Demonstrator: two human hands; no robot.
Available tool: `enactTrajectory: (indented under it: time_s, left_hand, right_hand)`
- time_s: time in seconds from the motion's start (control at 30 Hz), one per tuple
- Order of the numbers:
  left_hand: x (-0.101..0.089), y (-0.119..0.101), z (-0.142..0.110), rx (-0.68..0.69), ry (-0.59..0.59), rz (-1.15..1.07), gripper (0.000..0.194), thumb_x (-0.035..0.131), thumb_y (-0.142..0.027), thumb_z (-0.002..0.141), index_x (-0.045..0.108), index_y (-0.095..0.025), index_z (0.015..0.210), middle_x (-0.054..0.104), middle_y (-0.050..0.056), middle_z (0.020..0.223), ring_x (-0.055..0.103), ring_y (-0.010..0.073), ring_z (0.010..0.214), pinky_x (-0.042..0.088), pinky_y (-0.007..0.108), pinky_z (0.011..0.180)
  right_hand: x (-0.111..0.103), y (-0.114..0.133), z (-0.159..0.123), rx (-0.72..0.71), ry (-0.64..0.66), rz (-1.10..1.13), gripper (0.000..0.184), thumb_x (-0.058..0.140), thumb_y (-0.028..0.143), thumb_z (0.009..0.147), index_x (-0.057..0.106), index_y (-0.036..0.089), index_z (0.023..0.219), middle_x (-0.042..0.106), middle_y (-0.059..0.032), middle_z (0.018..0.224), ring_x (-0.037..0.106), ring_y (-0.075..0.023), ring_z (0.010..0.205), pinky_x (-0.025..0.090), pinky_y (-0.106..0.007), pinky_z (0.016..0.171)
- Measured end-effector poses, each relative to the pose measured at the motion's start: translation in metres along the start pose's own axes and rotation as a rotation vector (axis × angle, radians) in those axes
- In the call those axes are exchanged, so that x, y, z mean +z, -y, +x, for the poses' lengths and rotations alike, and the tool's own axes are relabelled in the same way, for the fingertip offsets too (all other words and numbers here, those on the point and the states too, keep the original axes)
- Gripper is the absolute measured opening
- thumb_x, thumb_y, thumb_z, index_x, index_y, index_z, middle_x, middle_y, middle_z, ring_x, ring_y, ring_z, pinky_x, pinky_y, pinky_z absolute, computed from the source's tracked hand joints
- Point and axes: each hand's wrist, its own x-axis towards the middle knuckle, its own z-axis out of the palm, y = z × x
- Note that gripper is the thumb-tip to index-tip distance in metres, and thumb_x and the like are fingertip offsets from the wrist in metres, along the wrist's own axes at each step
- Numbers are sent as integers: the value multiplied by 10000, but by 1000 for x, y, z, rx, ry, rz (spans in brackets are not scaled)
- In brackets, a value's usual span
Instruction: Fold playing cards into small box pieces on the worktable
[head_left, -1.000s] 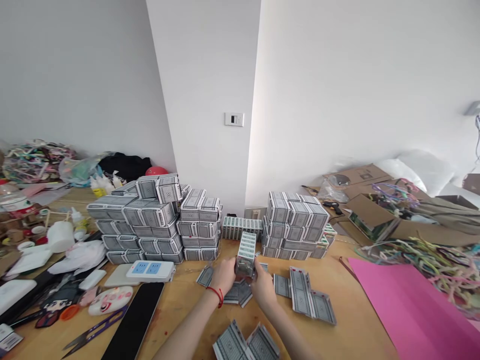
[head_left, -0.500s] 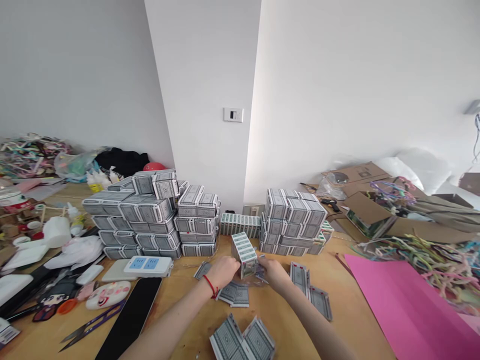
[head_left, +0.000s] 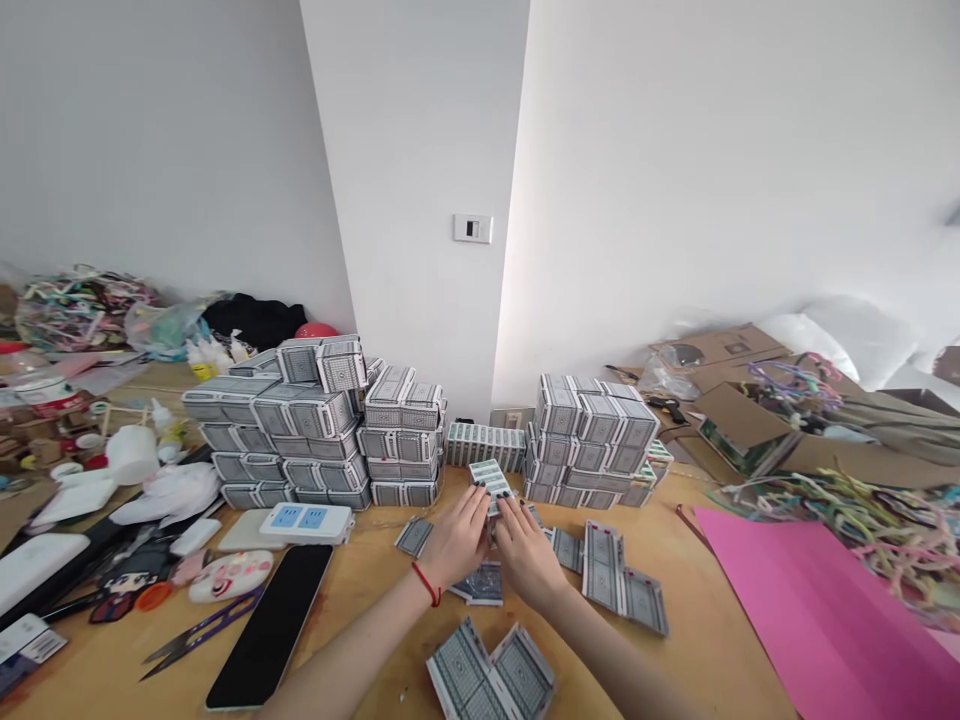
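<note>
A block of green-and-white playing-card boxes lies on the table in front of me. My left hand rests on its near left part, the fingers laid together over the top. Against the near right part, my right hand sits the same way, close beside the left. Both thumbs and the block's near end are mostly hidden by my hands. Under and around my wrists lie grey patterned card pieces. Two more folded grey card pieces lie nearest to me.
Grey patterned blocks stand in a left stack and a right stack, with a row of green-white boxes between. To the left are a black phone, scissors and a power strip. Pink paper lies at right.
My hands have come closer together and up onto the block, with fingers now over its top. The right hand has moved left from beside the block. The view has shifted slightly.
</note>
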Motion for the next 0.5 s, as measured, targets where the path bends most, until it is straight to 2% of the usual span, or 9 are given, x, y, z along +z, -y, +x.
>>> enactTrajectory:
  time_s: [0.13, 0.33, 0.5]
  left_hand:
    - [8, 1, -2, -3, 19, 19, 479, 370, -160, 754, 357, -77, 1225, 415, 156, 1280, 265, 257, 1240, 283, 438, 996]
    - [13, -8, 2, -108, -16, -35, 550, 449, -183, 702, 313, -93, 1227, 406, 172, 1274, 293, 277, 1224, 312, 454, 974]
    - [15, -15, 8, -199, 16, -34, 383, 454, -128, 698, 414, -126, 1079, 415, 169, 1258, 325, 271, 1208, 365, 430, 931]
  right_hand:
    - [-8, -3, 9, -27, 71, -22, 151, 439, 56, 767, 551, 90, 862, 462, -221, 1213, 350, -278, 1192, 372, -426, 909]
    - [-19, -8, 16, -76, 137, 3, 239, 469, 46, 732, 540, 80, 957, 526, -203, 1135, 398, -264, 1156, 420, -365, 877]
    - [-22, -9, 18, -89, 151, 10, 276, 476, 63, 720, 541, 65, 988, 533, -196, 1114, 419, -264, 1129, 416, -353, 892]
